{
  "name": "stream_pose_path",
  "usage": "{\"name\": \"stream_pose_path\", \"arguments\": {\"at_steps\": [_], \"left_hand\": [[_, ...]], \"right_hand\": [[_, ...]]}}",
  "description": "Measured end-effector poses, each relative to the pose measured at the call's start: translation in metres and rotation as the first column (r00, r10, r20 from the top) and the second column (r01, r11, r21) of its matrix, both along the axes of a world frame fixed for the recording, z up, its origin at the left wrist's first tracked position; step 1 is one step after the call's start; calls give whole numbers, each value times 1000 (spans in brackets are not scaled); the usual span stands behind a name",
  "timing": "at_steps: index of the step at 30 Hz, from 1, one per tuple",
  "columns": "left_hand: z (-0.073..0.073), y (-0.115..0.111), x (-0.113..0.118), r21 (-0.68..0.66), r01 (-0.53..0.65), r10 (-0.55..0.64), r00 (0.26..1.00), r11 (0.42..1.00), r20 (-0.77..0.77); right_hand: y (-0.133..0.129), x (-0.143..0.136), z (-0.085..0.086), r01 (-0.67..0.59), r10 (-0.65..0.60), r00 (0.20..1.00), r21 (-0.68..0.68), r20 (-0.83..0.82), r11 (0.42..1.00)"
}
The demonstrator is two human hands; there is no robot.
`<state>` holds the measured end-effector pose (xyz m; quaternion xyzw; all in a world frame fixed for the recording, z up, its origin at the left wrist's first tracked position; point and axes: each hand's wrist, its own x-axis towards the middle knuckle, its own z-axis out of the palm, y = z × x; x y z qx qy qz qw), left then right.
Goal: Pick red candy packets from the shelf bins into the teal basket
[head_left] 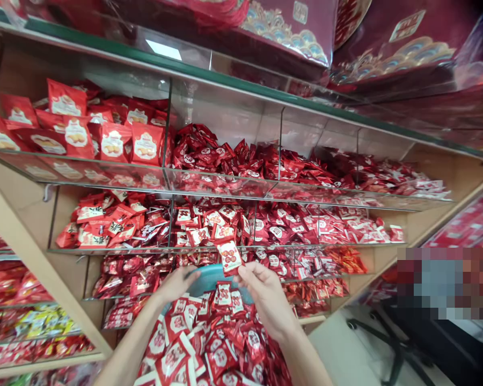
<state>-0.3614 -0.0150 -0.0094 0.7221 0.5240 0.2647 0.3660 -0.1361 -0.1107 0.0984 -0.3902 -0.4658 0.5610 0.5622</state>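
Between the thumb and fingers of my right hand [261,292] is a small red and white candy packet [230,258]. It is held up at the front edge of a shelf bin of similar packets [213,219]. My left hand [177,284] grips the far left part of the rim of a teal basin [211,274]; some of its fingers are hidden. Loose red and white packets [221,343] are heaped in the basin, just below both hands. The basin's near side is hidden by the heap and my forearms.
Glass shelves with upright dividers [280,145] hold rows of red packets. Larger red packets [115,142] stand at upper left. Maroon gift boxes [290,32] rest on the top shelf. A wooden post [36,246] is at left. A wheeled chair base [398,343] and a blurred-out person are at right.
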Motion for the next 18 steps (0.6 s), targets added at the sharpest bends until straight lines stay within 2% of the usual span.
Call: {"name": "stream_pose_path", "arguments": {"at_steps": [5, 10, 14, 18], "left_hand": [[-3, 1, 1, 24, 2, -1, 1000, 1000, -3], [-5, 3, 1, 41, 32, -31, 999, 999, -36], [-4, 3, 1, 46, 46, -43, 997, 998, -67], [0, 0, 2, 43, 54, -51, 997, 998, -57]], "right_hand": [[-7, 17, -41, 148, -157, 986, -129, -61, 981], [-3, 25, -81, 163, -159, 987, -250, 34, 955], [1, 34, -97, 207, -171, 975, -307, 140, 929], [0, 40, -108, 224, -174, 972, -408, 157, 885]]}}
